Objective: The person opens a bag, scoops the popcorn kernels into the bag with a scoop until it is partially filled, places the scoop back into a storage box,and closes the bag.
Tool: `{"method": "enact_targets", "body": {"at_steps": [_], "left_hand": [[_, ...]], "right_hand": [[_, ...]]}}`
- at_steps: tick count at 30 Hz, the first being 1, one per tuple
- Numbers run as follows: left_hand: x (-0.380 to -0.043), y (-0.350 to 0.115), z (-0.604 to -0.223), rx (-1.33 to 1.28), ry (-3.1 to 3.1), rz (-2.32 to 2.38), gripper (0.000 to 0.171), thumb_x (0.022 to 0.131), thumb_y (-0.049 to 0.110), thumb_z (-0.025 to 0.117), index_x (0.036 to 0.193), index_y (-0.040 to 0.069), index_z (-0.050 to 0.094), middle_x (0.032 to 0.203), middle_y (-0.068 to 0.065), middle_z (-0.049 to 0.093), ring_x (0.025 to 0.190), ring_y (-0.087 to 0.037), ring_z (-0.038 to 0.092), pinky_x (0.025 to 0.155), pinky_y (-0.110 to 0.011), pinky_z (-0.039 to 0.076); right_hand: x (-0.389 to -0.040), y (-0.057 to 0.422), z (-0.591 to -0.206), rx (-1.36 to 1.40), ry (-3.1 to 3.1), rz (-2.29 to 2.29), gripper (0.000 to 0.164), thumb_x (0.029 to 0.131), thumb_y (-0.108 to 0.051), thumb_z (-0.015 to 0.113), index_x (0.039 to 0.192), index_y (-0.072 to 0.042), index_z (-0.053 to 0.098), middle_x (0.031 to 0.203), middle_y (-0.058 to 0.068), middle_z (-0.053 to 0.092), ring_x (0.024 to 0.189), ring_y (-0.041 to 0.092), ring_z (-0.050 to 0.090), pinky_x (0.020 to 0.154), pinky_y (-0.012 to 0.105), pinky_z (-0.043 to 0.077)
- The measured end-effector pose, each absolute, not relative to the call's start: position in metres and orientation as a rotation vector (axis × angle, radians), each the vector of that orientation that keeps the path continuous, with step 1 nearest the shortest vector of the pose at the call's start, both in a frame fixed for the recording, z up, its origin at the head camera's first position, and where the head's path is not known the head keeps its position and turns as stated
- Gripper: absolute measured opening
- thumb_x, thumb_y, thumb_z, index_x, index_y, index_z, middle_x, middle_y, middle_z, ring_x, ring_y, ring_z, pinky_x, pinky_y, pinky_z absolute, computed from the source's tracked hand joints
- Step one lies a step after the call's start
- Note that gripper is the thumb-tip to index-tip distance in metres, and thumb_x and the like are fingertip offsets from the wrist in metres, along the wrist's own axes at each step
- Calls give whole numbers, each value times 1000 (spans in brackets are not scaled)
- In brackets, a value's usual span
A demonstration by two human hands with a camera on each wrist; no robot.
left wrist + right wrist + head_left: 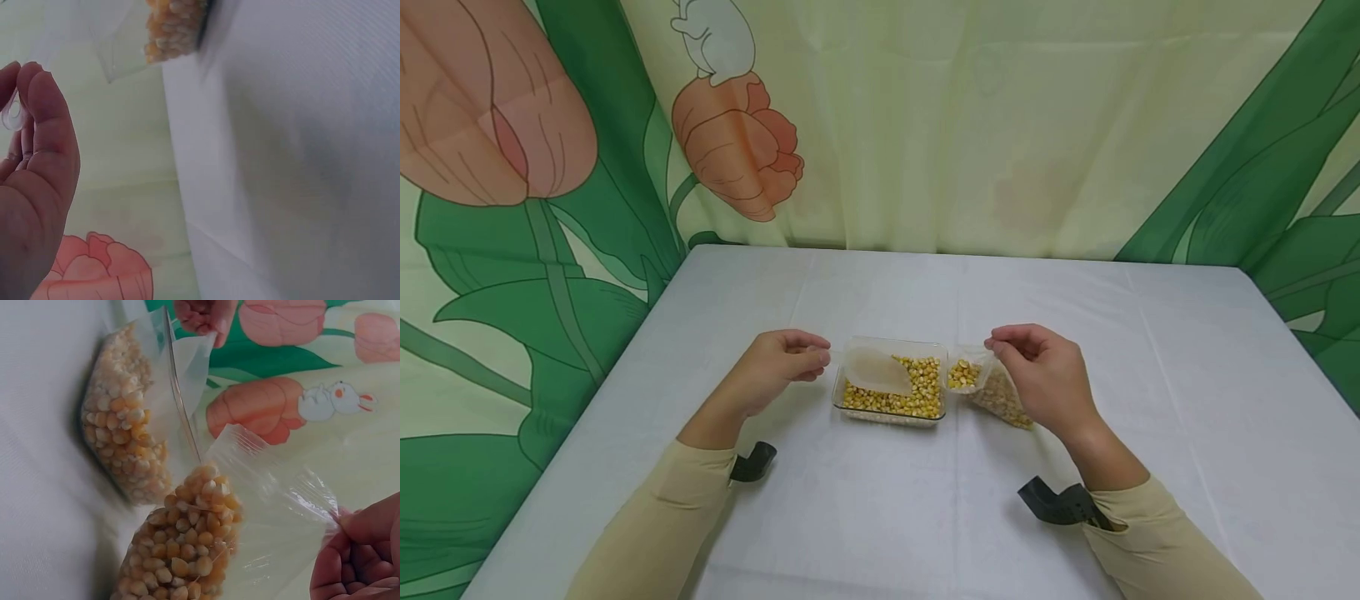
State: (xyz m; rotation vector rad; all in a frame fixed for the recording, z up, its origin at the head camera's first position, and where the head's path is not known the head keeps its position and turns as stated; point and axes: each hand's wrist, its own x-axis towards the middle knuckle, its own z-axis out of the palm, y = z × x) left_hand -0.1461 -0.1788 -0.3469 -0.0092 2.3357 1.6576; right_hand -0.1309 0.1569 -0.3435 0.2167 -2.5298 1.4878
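Observation:
A rectangular clear glass container (891, 417) holds yellow corn kernels (928, 387). Over its left part is a whitish translucent scoop (876, 372). My left hand (781, 367), left of the container, pinches the scoop's clear handle (15, 114) between thumb and fingers. To the right, a clear zip bag (250, 481) of corn kernels (178, 550) stands beside the glass. Its top edge is pinched by my right hand (1054, 383); the other fingers are curled in the right wrist view (362, 553). Whether the bag's mouth is parted I cannot tell.
A white cloth covers the table (880, 517). Behind it hangs a curtain (925, 125) printed with tulips, leaves and a white rabbit. Black camera mounts (754, 462) sit at both wrists.

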Motion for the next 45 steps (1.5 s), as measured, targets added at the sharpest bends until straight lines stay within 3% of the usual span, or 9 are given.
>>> {"method": "enact_targets", "body": {"at_steps": [12,28,39,45], "left_hand": [[-149,-175,-356,-53,2332,1628,35,96,15,69,124,-5,63,114,-16,66,103,-29,66,93,-37,54],[-153,-174,-360,-93,2373,1530,41,94,21,71,125,-4,63,109,-13,69,98,-27,66,89,-36,54],[-155,-182,-358,-166,2455,1507,50,98,37,65,133,3,59,124,-13,65,111,-30,64,102,-47,47],[-157,-184,-351,-137,2531,1681,52,97,32,68,137,1,57,124,-13,66,114,-26,63,101,-42,48]], "right_hand": [[-130,159,-338,200,-2476,1510,16,99,-3,59,109,5,68,102,16,73,88,-1,63,73,11,50],[-123,158,-334,217,-2448,1597,16,99,-4,61,110,6,68,104,18,72,90,0,64,76,12,51],[-125,161,-336,219,-2445,1619,17,99,-4,61,110,7,68,105,18,72,91,-1,64,77,12,51],[-125,161,-337,221,-2439,1640,17,99,-4,61,110,7,67,105,19,72,91,0,65,78,12,51]]}}
